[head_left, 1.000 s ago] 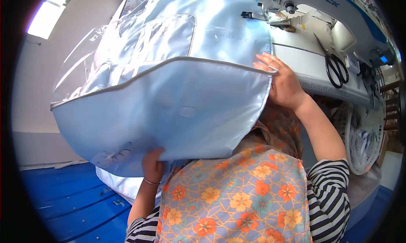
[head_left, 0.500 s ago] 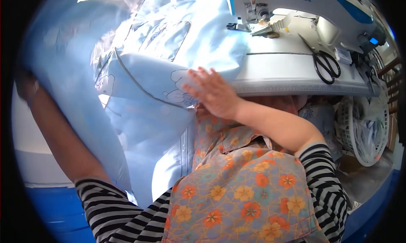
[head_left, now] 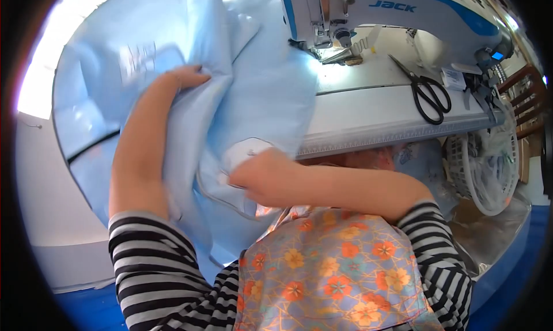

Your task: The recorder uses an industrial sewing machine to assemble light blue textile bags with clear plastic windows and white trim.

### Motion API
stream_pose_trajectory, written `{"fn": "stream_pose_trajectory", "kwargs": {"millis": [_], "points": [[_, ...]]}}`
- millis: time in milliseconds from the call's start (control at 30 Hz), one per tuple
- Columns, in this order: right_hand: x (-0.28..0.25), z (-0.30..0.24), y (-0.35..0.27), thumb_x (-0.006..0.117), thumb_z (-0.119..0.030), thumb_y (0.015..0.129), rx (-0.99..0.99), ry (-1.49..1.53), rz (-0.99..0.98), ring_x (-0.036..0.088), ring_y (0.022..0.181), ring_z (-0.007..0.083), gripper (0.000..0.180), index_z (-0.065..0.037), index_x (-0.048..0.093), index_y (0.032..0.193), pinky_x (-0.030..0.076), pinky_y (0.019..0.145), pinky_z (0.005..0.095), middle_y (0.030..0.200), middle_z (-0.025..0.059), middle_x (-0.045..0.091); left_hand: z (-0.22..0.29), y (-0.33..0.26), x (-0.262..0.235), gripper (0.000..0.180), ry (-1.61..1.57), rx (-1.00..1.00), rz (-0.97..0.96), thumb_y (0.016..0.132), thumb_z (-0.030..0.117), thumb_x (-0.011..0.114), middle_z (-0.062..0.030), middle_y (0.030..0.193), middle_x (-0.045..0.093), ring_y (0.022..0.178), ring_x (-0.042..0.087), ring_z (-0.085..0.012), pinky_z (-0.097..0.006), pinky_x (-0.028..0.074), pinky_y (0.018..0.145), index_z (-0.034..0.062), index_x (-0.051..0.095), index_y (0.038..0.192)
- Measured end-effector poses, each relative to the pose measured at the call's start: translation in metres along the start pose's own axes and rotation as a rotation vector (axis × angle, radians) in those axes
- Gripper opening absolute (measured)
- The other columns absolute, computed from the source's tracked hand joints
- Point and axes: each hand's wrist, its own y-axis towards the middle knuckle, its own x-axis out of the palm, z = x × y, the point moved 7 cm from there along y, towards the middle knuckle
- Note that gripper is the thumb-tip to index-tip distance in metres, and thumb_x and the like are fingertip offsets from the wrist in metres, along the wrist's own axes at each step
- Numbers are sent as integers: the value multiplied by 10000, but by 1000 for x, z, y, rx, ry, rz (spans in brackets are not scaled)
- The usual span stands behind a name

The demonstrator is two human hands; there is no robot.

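A large sheet of light blue fabric [head_left: 268, 83] covers the left of the sewing table and rises in folds. Up on one of those folds, my left hand [head_left: 190, 76] grips the cloth, some of its fingers hidden. My right hand [head_left: 265, 175] is lower down at the near part of the fabric, closed on it and slightly blurred. Beside the right hand shows a pale outlined patch [head_left: 245, 151], with a grey curved line [head_left: 216, 198] running below it along the cloth.
A white and blue sewing machine [head_left: 380, 14] stands at the back right. Black-handled scissors [head_left: 431, 99] lie on the table, behind the ruler-marked front edge [head_left: 397, 134]. A white basket [head_left: 483, 175] holding plastic bags is at the right, near a wooden chair [head_left: 521, 92].
My left hand has swung from the far left up and inward, bringing the fabric along. My right hand, flat and spread before, has come nearer and closed on the cloth. The view has shifted slightly.
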Motion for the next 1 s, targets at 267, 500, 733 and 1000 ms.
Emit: {"fn": "stream_pose_trajectory", "kwargs": {"millis": [267,500,733,1000], "points": [[-72,-14,-127,647,-93,788,80,384,-97,681,854,276,211,-55,697,989,536,749,362,926,84,709,-62,-142,51,723,-349,-75,-335,869,577,493,-187,1319,563,1223,522,-339,-397,395,1039,73,489,1387],[-54,9,-153,592,-38,801,146,396,3,680,912,298,258,-53,705,1032,499,930,405,988,102,715,78,-203,-22,432,-341,496,388,924,257,531,-204,1360,509,1259,468,-357,-419,349,1077,23,537,1287],[-69,28,-148,549,-58,841,193,345,103,666,968,273,249,-57,704,1036,461,1001,441,1003,85,716,203,-250,-48,539,-219,981,425,855,312,619,-193,1354,520,1315,428,-345,-489,289,1112,43,530,1314],[-77,64,-128,543,-70,845,274,246,66,644,1018,280,255,-46,694,1050,416,1053,436,1045,119,702,237,-196,-29,528,-40,919,272,877,362,544,-138,1164,653,1235,519,-300,-472,311,1097,55,541,1307]]}}
